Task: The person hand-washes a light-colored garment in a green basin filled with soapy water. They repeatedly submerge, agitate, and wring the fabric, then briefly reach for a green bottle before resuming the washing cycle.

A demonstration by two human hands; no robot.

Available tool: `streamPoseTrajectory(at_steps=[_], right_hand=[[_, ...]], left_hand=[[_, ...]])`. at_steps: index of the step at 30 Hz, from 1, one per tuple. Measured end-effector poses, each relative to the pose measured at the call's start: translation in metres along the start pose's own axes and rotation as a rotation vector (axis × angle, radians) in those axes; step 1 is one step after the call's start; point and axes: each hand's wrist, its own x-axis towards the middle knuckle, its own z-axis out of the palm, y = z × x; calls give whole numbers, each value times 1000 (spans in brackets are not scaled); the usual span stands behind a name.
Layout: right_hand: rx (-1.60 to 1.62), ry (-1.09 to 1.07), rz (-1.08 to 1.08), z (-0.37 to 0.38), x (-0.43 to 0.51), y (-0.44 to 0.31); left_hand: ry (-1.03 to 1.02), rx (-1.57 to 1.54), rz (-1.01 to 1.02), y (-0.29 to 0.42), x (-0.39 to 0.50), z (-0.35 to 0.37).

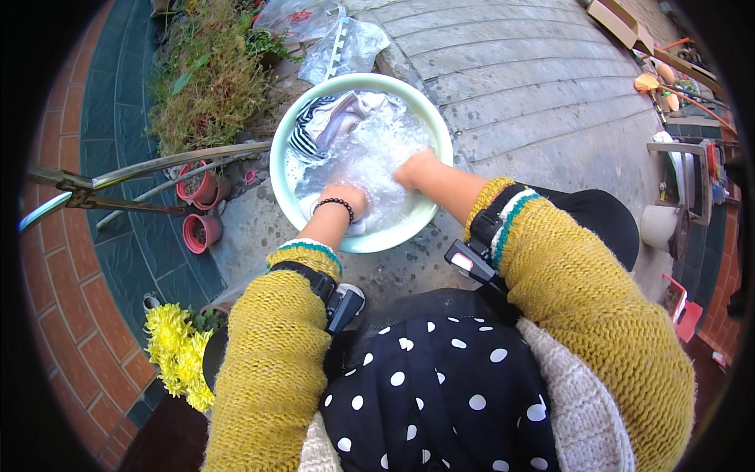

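Note:
A pale green plastic basin [442, 141] on the paving holds churned, splashing water and wet cloths. My left hand [347, 200], with a dark bead bracelet at the wrist, is partly under the water at the basin's near left, beside a white cloth [357, 225]. My right hand [414, 168] reaches into the foamy water at the right side; its fingers are hidden. What either hand grips under the water cannot be seen. A black-and-white striped cloth [304, 137] and a pale lilac-white cloth [345, 118] lie at the basin's far left, apart from both hands.
Metal poles [189, 156] reach towards the basin's left rim. Pink flowerpots [202, 232] and a plant bed [206, 76] are on the left, yellow chrysanthemums [177, 354] at lower left. Clear plastic sheeting [354, 47] lies beyond the basin. A white bucket [657, 227] stands at right.

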Motion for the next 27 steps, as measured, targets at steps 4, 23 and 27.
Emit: streamPoseTrajectory(at_steps=[4,23,27], right_hand=[[-121,349,76,9,-2,0],[1681,807,-79,-39,-29,-7],[1064,995,212,-12,-23,3]], left_hand=[[371,-309,28,1,-17,1],[950,-921,46,-41,-57,-9],[1124,-724,-240,-49,-60,-2]])
